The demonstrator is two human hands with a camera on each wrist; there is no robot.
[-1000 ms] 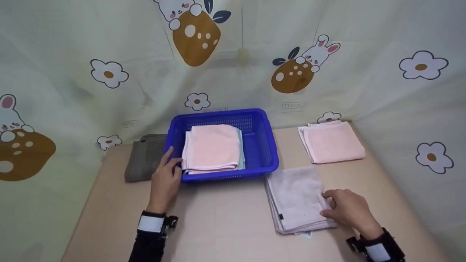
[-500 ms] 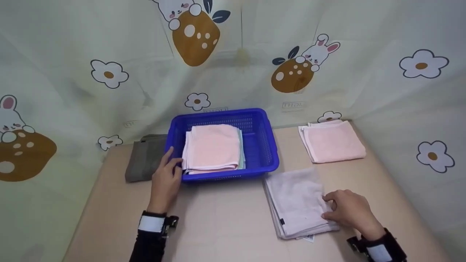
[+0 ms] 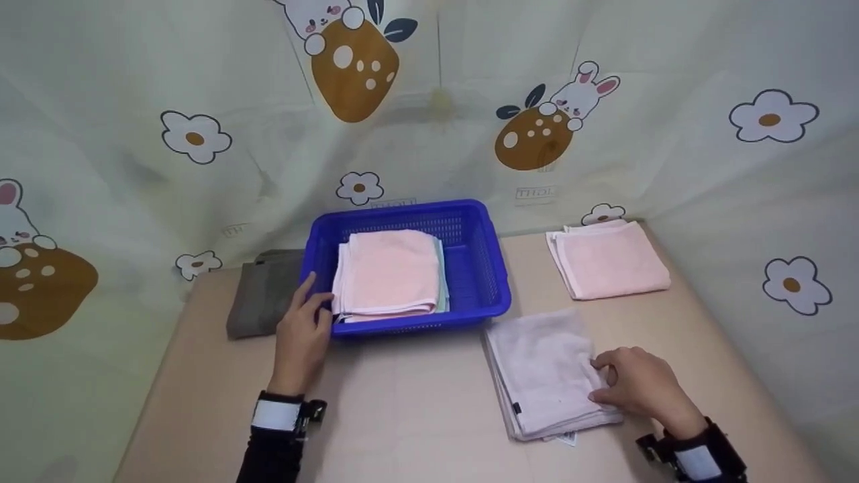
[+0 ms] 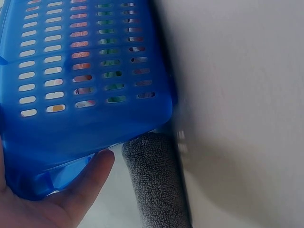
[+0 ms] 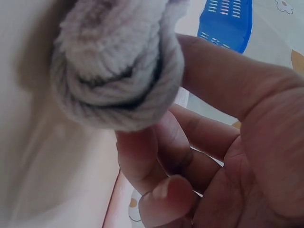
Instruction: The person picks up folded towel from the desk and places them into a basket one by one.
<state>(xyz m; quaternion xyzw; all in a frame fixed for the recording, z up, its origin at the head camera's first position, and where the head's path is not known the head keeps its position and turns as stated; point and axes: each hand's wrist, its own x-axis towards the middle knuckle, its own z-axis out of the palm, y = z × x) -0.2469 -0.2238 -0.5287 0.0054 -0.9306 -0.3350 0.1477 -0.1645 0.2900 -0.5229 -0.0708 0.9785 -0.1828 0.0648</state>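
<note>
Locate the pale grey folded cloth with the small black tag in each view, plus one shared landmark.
Head: pale grey folded cloth right of centre, lower half, pinched at its right edge by the right hand.
Left wrist: not visible.
Right wrist: upper left, held by that hand.
Landmark: blue perforated plastic basket, near the middle in the head view, upper left in the left wrist view, top, right of centre, in the right wrist view.

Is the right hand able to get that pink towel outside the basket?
Probably yes. The pink towel lies farther back than the right hand, and nothing seems to block the way. But that hand pinches the pale grey cloth, so it would likely let go first.
</note>
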